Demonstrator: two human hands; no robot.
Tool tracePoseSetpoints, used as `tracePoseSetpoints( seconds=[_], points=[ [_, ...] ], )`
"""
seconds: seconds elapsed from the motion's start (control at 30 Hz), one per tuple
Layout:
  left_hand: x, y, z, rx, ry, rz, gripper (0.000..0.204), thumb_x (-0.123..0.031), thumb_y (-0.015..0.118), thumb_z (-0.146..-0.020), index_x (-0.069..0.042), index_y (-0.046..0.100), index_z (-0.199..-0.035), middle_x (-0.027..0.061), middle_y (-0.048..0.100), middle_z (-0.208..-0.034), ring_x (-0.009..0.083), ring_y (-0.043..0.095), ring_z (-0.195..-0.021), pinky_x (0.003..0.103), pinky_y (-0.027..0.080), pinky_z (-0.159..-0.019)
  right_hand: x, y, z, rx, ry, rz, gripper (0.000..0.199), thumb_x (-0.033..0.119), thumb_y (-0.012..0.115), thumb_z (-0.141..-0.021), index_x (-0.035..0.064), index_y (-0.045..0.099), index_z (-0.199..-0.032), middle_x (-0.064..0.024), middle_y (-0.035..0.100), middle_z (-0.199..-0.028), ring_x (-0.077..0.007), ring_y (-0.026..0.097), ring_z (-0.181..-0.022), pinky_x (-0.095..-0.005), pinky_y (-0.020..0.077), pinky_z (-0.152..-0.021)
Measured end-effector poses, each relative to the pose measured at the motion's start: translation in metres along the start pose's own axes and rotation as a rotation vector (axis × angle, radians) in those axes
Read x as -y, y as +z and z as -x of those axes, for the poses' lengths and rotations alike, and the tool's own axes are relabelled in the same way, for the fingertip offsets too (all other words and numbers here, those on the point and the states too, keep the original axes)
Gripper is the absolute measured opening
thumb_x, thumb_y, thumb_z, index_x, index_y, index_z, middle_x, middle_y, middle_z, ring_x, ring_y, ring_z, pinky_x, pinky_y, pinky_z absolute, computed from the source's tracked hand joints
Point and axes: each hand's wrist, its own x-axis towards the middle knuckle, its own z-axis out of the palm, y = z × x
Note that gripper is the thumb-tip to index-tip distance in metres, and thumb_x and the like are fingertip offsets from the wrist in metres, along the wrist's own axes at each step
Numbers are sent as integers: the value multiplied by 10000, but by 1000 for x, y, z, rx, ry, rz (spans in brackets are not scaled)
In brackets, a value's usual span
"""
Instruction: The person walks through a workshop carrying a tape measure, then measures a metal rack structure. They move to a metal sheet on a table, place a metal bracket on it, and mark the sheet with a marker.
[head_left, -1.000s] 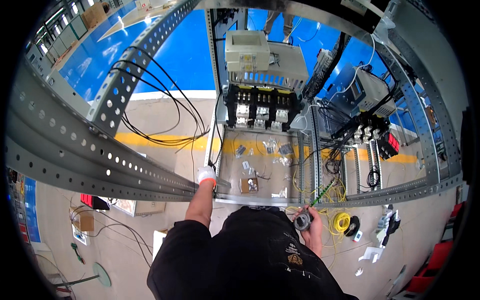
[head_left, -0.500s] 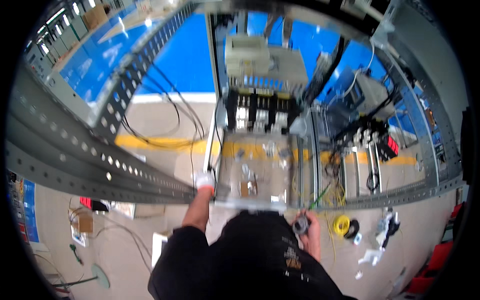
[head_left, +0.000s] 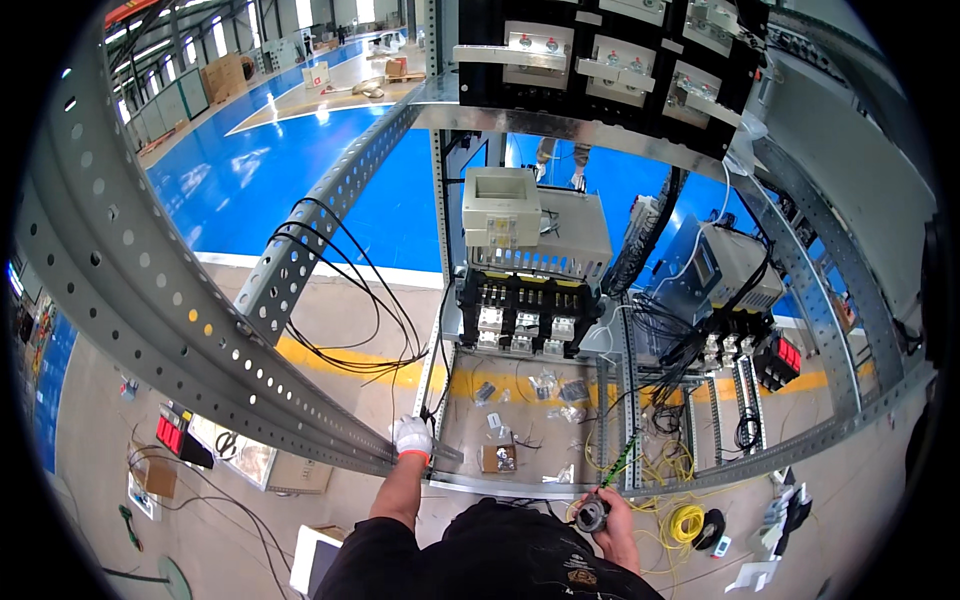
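Observation:
My left hand (head_left: 412,437), in a white glove, is closed on the metal frame at its lower left corner, beside an upright post (head_left: 437,372); its fingertips are partly hidden. In my bare right hand (head_left: 618,530) is a round, dark grey tape measure (head_left: 592,514), held just in front of the frame's lower rail (head_left: 540,490). A green strip (head_left: 622,460) slants up and away from it, over the rail. Farther in, a black switch unit (head_left: 525,315) with metal terminals sits below a beige box-shaped device (head_left: 502,207).
A perforated beam (head_left: 190,320) curves along the left. Black cables (head_left: 375,325) hang near it. Above stands a black panel with metal bars (head_left: 620,62). On the floor lie a small cardboard box (head_left: 498,459), a yellow cable coil (head_left: 686,522) and a black roll (head_left: 709,528).
The view has tilted upward, bringing the upper panel and more of the hall into sight. Both hands keep their holds, and the green strip still extends from the tape measure.

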Motion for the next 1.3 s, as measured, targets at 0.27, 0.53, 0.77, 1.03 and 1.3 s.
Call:
tracePoseSetpoints(
  seconds=[0.27,0.53,0.77,1.03,1.3],
  points=[
    [-15,-36,-4,-186,90,125,338,-217,604,-822,-45,624,-1112,180,620,-1096,355,585,-1053,467,475,-904,13,-19,-26,17,-15,133,200,207,560,-910,21,592,-978,-144,647,-873,-290,652,-735,-432,567,-662],
    [-106,-132,-69,189,260,451,940,-424,647,-861,-113,132,-1584,246,549,-1305,368,605,-1155,455,492,-975,-17,42,-12,-17,-93,0,165,125,519,-939,2,591,-1023,-159,650,-888,-285,653,-750,-412,565,-661],
    [-152,-153,-134,287,340,339,834,-261,579,-882,-136,149,-1586,209,583,-1349,331,604,-1214,435,492,-990,-53,79,-1,-85,-231,-157,161,146,521,-957,4,581,-1002,-166,644,-894,-299,653,-772,-430,561,-686],
    [-150,-147,-149,249,364,374,786,-252,551,-898,-107,178,-1574,210,594,-1342,339,628,-1178,425,515,-962,-93,26,9,-223,-254,-325,174,196,503,-933,39,570,-968,-136,619,-837,-294,618,-723,-460,539,-633],
    [-146,-174,-138,307,371,357,854,-210,562,-854,-85,129,-1579,208,649,-1254,321,650,-1144,425,513,-965,-88,38,10,-221,-248,-254,155,166,500,-947,35,580,-961,-140,635,-830,-279,642,-692,-430,556,-601]
  ],
)
